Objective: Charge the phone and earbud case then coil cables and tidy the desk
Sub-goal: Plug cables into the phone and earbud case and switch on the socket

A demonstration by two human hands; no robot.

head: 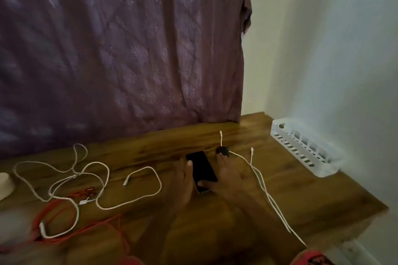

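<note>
As I watch, the slim black phone (202, 167) lies on the wooden worktop (305, 196) between left hand (184, 180) and right hand (233, 177). Both are spread, thumbs touching it.

1. Flat black rectangular phone (201, 168): dark screen up, lying between fingers of left hand (184, 179) and right hand (233, 176).
2. Small rounded black earbud case (222, 150): at right fingertips.
3. Thin white cable (261, 180): just right of right fingers.
4. Tangled white cables (64, 178), red cable (62, 208): well left of left fingers.

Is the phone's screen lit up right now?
No, the phone lies flat on the desk with its screen fully black.
</note>
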